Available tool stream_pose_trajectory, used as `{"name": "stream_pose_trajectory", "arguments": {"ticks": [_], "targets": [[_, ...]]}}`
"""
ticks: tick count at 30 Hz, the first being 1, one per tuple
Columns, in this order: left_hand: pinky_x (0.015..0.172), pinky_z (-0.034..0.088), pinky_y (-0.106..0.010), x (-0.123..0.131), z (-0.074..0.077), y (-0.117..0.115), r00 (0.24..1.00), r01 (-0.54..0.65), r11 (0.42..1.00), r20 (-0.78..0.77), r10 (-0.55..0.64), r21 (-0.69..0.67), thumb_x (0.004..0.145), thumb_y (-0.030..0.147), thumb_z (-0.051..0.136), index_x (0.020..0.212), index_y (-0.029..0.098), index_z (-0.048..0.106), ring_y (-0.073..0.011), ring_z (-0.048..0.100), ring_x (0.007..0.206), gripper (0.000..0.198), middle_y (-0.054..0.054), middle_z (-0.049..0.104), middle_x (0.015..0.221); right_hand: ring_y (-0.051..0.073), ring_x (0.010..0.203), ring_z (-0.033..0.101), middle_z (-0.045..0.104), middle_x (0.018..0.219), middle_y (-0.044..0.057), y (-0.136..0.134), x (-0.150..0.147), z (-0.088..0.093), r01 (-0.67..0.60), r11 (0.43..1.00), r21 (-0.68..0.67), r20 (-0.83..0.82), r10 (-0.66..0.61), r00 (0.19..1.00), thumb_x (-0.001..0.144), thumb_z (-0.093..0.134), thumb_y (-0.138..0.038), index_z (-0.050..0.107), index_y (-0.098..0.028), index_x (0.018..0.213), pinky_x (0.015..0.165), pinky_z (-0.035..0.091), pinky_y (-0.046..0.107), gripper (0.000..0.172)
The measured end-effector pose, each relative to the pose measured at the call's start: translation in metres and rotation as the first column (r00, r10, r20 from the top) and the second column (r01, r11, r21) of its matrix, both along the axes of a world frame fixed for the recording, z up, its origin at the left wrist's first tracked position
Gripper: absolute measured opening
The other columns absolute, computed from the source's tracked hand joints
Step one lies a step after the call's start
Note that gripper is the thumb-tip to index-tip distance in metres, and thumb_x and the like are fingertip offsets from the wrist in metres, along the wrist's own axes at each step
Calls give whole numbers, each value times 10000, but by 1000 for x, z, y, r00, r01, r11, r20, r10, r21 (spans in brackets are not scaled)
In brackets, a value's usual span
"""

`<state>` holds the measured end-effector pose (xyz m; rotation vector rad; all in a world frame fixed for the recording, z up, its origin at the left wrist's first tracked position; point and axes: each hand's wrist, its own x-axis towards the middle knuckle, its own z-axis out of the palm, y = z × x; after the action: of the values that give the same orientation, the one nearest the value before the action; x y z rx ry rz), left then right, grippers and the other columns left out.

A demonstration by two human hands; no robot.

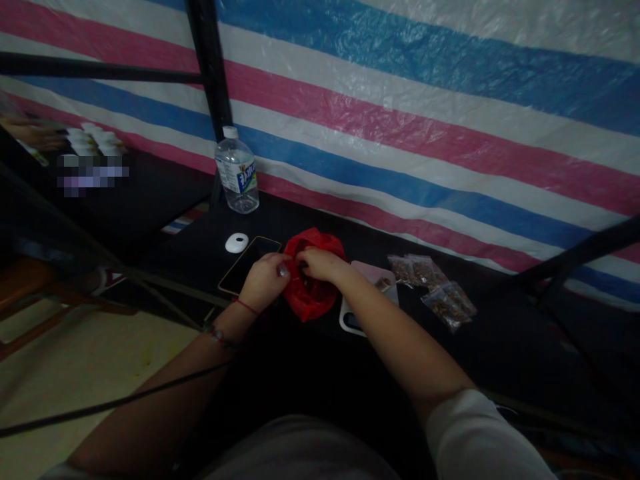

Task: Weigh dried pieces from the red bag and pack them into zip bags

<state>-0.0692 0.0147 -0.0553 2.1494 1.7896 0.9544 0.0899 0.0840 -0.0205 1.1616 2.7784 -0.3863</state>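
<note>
A red plastic bag (pixel 306 301) lies open on the black table, its mouth facing up. My left hand (pixel 266 277) is closed on the bag's left rim, the thumb toward me. Over the bag's opening, my right hand (pixel 317 263) has its fingers curled down inside; what they pinch is hidden. Under my right forearm sits a small white digital scale (pixel 349 321) with something brownish on its top. To the right lie several clear zip bags (pixel 449 303) filled with small brown pieces.
A phone (pixel 245 267) and a white rounded case (pixel 237 243) lie left of the bag. Behind them stands a clear plastic bottle (pixel 239 177). Black metal posts (pixel 207 80) and a striped sheet (pixel 400 133) rise behind. Another person's hand (pixel 37 133) is near white-capped containers (pixel 95 140).
</note>
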Motion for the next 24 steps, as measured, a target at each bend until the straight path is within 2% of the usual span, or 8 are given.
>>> {"name": "stream_pose_trajectory", "arguments": {"ticks": [6,13,20,24], "targets": [[923,502,-333,1,-1,0,1000,15,1000,-1,-15,11,727,140,478,1011,151,696,-222,646,955,358,-91,698,1022,165,867,641,716,989,50,0,8,3,19,1000,19,-27,-18,999,823,548,-144,700,-196,1007,732,432,235,245],[925,502,-338,2,-1,0,1000,17,1000,-4,-17,-18,721,142,494,1019,148,693,-228,646,960,359,-97,690,1038,185,926,654,719,1023,59,-7,18,9,68,993,100,-30,-65,997,853,564,-201,710,-210,1033,792,445,248,232],[942,494,-327,4,0,-1,996,86,996,6,-86,6,714,136,486,1012,146,697,-219,643,968,365,-91,693,1020,181,998,632,707,1065,81,-13,29,12,87,988,127,-102,-74,992,828,554,-128,709,-162,1037,875,429,248,262],[936,496,-328,5,-3,-1,995,100,995,15,-100,13,715,146,486,1014,148,697,-217,639,966,366,-89,691,1020,183,987,639,712,1059,83,-15,35,15,99,988,119,-94,-88,992,830,554,-125,715,-158,1031,866,430,245,260]]}}
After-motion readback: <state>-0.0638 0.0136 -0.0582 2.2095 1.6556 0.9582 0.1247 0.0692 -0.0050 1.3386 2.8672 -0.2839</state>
